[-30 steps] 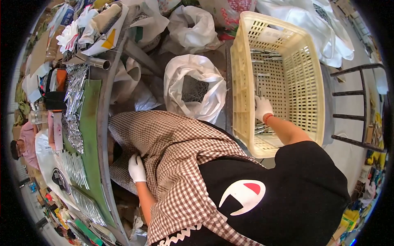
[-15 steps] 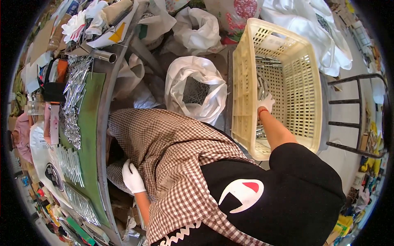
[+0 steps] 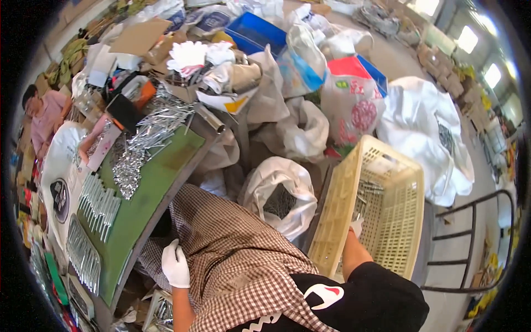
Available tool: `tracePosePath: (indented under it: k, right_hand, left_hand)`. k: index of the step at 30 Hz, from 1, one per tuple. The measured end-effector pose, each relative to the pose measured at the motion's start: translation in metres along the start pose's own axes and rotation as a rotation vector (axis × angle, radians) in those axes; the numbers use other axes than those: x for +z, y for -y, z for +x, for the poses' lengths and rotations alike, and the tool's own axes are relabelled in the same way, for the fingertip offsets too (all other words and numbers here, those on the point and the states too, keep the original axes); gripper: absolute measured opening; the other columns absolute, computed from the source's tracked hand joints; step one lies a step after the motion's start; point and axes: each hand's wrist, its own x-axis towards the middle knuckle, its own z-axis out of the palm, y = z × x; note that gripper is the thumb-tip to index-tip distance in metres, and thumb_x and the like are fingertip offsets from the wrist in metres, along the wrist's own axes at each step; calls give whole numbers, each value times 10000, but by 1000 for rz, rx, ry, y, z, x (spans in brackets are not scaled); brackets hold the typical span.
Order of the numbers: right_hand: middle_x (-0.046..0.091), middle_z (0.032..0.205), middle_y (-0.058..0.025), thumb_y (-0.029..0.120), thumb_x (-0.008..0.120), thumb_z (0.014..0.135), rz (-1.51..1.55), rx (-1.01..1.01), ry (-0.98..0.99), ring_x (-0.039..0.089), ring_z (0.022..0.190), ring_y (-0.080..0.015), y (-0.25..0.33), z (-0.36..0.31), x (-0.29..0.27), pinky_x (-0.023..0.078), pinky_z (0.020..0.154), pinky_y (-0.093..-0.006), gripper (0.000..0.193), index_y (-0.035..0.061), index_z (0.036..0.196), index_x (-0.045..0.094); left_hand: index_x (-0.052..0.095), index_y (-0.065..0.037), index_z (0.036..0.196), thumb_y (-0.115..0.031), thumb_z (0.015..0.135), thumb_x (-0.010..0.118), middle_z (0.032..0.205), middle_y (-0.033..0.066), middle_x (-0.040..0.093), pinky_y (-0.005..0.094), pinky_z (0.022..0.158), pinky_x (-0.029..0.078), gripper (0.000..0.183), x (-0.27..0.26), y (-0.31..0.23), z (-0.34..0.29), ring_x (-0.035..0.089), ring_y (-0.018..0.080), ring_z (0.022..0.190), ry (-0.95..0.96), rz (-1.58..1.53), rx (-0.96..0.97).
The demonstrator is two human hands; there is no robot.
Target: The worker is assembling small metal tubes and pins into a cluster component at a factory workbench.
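My right hand, in a white glove, reaches down inside a cream plastic crate at the right. Thin metal rods lie in the crate near that hand. The crate's wall and my arm hide most of its fingers, so its grip does not show. My left hand, also gloved in white, rests against my brown checked apron beside the bench edge. Its fingers are stretched out and it holds nothing visible.
On the bench's green mat are a heap of metal rods, small shiny parts and rows of rods. A white sack with wire-like pieces stands left of the crate. Another person is at far left.
The view has tilted up and turned, showing more of the room beyond the sacks. My right hand stays in the crate, now more hidden. My left hand remains by the apron.
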Motion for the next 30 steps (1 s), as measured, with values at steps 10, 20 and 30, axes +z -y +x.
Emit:
tracePosePath:
  k: [10,20,30]
  right_hand:
    - [638,1087,-116,353,681,781,329,-101,18,627,964,-301,14,6,17,513,812,-413,706,150,1381,370]
    - [627,1063,-87,330,653,825,737,-102,199,620,895,-272,19,48,42,521,752,-404,656,171,1392,363]
    - [559,1216,-77,318,579,901,1456,-7,344,596,977,-262,48,62,-63,519,778,-423,646,158,1451,282]
  left_hand:
    - [654,-13,967,-36,823,575,898,151,649,379,753,498,166,3,-14,6,626,312,826,-64,-96,51]
    - [674,-41,954,-52,808,593,841,125,651,378,712,507,167,0,-17,4,630,296,778,0,-130,104]
    - [673,-29,939,-10,790,599,823,131,646,367,695,499,167,-11,-41,21,627,298,758,75,-155,167]
